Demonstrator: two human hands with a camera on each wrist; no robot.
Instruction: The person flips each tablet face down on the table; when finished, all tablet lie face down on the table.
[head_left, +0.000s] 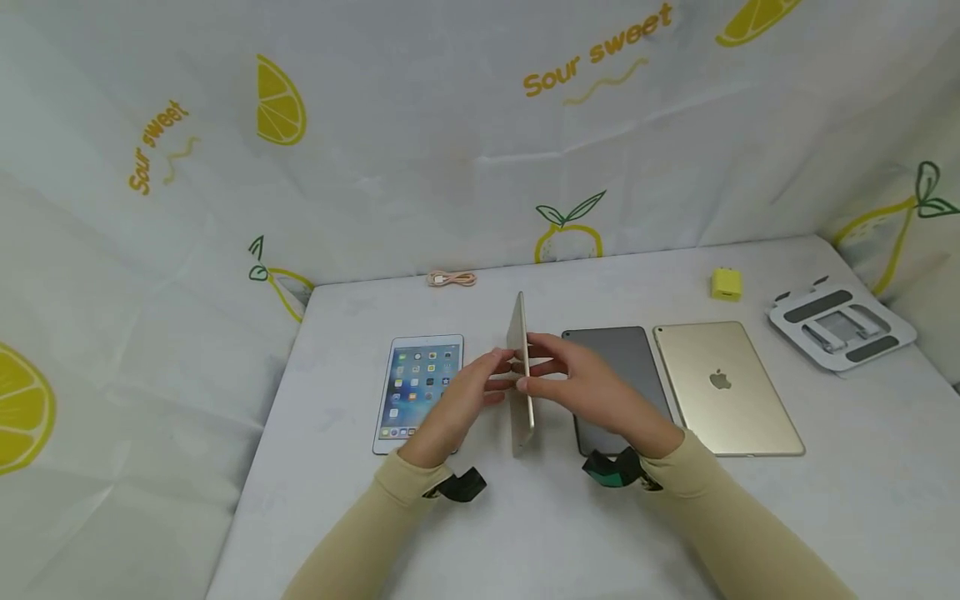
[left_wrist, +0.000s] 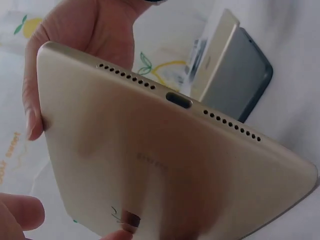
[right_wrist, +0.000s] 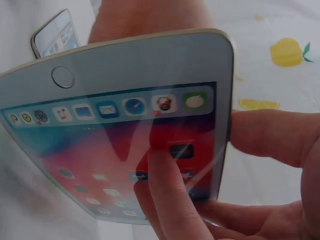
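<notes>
Upright gold tablet [head_left: 521, 421] was over the table [head_left: 510, 542], well in from its edges, pinched by the right hand's [head_left: 592, 387] grip; the left hand's [head_left: 468, 396] spread fingers were at its back.

White lemon-printed sheeting [head_left: 420, 183] hangs behind and beside a white-covered table [head_left: 300, 467]
</notes>
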